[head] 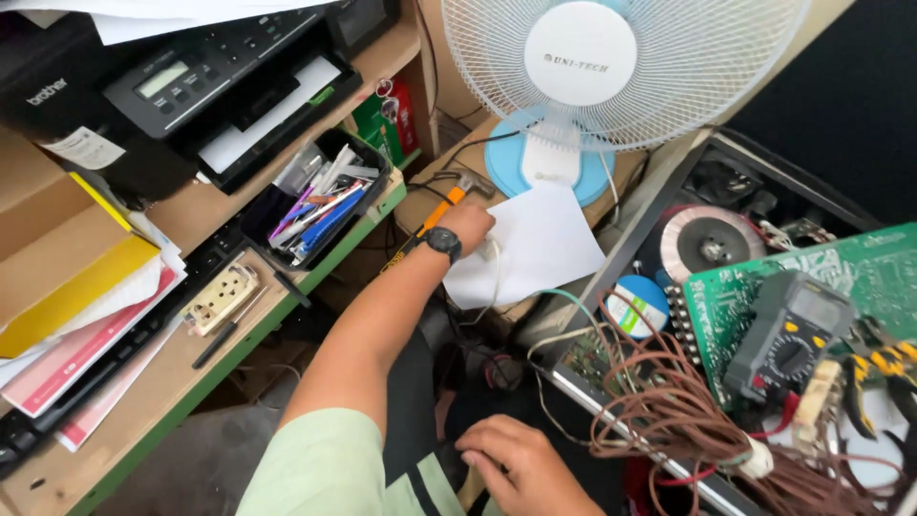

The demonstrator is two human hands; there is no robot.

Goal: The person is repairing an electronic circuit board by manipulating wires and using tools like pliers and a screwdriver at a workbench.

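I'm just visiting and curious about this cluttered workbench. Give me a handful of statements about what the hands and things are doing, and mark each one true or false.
1. The left hand reaches out to a white sheet of paper lying in front of the fan. True.
2. The left wrist is bare. False: it wears a black wristwatch.
3. The right hand holds the multimeter. False: the multimeter lies on the green circuit board, away from that hand.
4. A tangle of brown wire lies beside the right hand. True.
5. The hammer has a blue handle. False: it is orange.
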